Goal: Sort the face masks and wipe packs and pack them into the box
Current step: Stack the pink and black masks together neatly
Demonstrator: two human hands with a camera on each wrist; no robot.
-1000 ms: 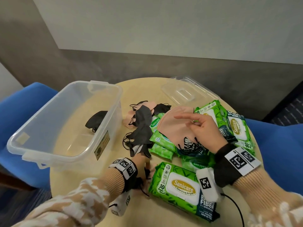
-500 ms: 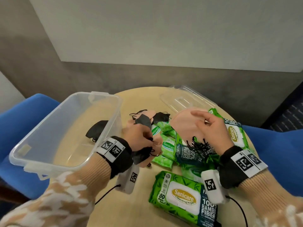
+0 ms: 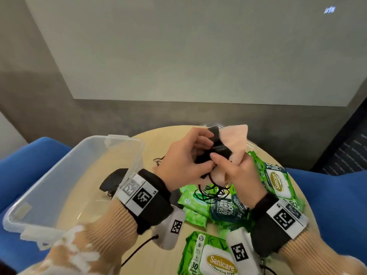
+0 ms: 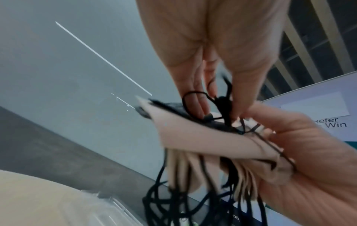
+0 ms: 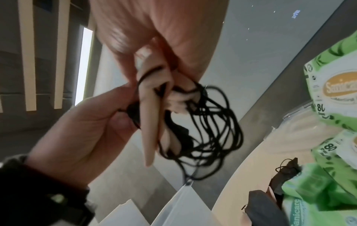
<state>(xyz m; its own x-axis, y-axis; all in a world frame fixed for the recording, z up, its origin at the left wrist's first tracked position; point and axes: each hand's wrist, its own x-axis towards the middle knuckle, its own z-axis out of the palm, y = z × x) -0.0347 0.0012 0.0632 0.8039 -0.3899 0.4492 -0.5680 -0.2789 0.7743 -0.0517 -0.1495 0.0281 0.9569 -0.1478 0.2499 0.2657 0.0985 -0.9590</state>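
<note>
Both hands meet above the round table's middle, holding a bundle of face masks. My left hand [image 3: 190, 153] pinches a black mask [image 3: 218, 144] at the top of the bundle. My right hand [image 3: 232, 171] grips several pink masks [image 3: 236, 138] whose black ear loops [image 3: 214, 192] dangle below. In the left wrist view the pink masks [image 4: 195, 137] lie folded against the black mask [image 4: 170, 105]. The right wrist view shows the pink masks [image 5: 149, 122] and the tangled loops [image 5: 210, 131]. The clear plastic box [image 3: 49, 189] stands at the left with one black mask [image 3: 112, 180] inside.
Green wipe packs lie under and right of the hands: a large one [image 3: 276, 181] at the right, small ones [image 3: 194, 203] in the middle, another large one [image 3: 210, 257] near the front edge. The box's clear lid [image 3: 251, 145] lies behind. Blue chairs flank the table.
My left hand picked up a black mask from the table and rose to meet the right hand, which lifted its pink masks. Both now hold the bundle together, higher above the table.
</note>
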